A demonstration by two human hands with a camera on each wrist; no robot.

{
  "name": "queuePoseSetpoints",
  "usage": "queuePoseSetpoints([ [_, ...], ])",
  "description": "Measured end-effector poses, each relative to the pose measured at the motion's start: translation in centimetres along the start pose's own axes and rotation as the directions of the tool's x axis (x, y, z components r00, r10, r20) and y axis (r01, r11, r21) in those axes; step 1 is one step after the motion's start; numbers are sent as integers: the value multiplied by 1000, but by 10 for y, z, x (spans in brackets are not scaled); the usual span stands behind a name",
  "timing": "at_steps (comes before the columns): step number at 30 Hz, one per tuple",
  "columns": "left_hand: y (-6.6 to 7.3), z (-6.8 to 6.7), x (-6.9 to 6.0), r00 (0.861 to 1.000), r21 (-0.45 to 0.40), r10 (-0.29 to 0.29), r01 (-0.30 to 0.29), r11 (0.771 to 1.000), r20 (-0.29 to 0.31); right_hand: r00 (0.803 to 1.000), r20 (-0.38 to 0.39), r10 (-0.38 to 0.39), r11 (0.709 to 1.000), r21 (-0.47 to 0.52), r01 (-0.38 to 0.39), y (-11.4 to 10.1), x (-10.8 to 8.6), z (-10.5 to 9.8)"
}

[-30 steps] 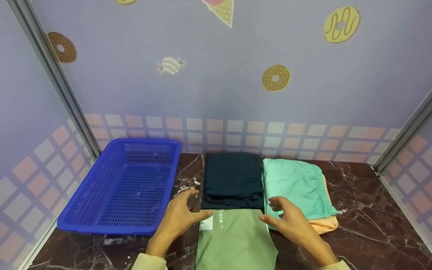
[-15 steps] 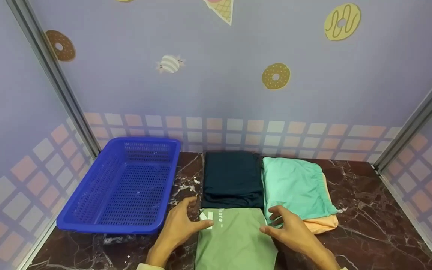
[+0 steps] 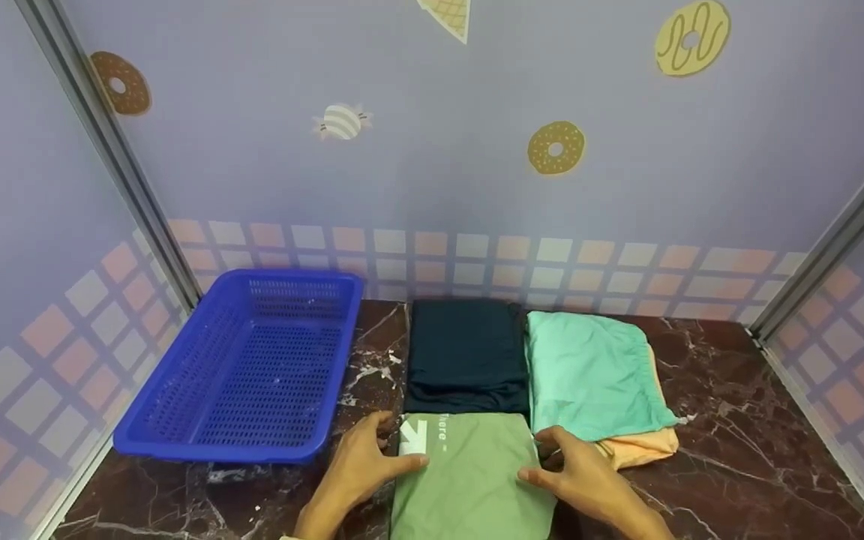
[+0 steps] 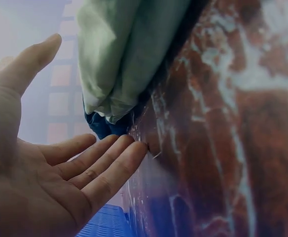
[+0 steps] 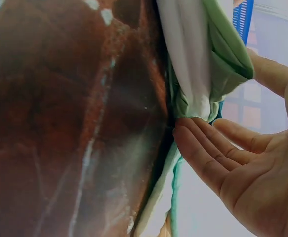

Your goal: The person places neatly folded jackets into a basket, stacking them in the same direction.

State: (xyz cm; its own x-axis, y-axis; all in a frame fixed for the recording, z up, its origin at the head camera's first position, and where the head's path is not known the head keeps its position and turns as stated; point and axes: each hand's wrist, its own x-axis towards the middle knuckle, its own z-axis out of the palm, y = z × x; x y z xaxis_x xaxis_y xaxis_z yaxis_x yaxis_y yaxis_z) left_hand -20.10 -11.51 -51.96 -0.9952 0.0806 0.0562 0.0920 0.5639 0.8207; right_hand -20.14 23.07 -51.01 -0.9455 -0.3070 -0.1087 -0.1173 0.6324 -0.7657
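A folded green garment [image 3: 477, 480] with white lettering lies at the front middle of the table. Beside its left edge is my left hand [image 3: 363, 465]; in the left wrist view the fingers [image 4: 109, 168] are nearly straight, close to the table, and the thumb stands apart. On the other side, my right hand [image 3: 586, 476] has its thumb over the garment's edge. The right wrist view shows its extended fingertips [image 5: 187, 127] at the lower edge of the folded cloth. Neither hand visibly pinches the cloth.
Behind the green garment lies a folded dark navy garment [image 3: 468, 352]. To its right, a mint-green garment [image 3: 597, 375] lies over a peach one [image 3: 646, 448]. A blue perforated basket [image 3: 222, 454] stands left on the dark marbled table [image 3: 747, 457], with patterned walls around.
Both hands have come a little nearer to me along the green garment's sides. More of its white print shows by the left thumb. The head view has tilted slightly.
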Motion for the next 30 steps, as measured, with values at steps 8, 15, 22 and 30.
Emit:
queuePoseSetpoints([
  [8,-2,5,-2,1000,42,-8,9,999,-2,1000,-18,17,1000,5,-17,5,-3,4],
  [15,-2,15,-3,1000,72,-10,12,997,-21,999,-1,47,995,88,-47,5,0,13],
  [22,-4,21,-2,1000,27,0,0,1000,-20,987,-58,150,973,188,-137,0,4,27],
  [30,-9,23,-2,999,-322,28,-12,947,43,973,-153,175,950,285,-126,-2,4,36],
])
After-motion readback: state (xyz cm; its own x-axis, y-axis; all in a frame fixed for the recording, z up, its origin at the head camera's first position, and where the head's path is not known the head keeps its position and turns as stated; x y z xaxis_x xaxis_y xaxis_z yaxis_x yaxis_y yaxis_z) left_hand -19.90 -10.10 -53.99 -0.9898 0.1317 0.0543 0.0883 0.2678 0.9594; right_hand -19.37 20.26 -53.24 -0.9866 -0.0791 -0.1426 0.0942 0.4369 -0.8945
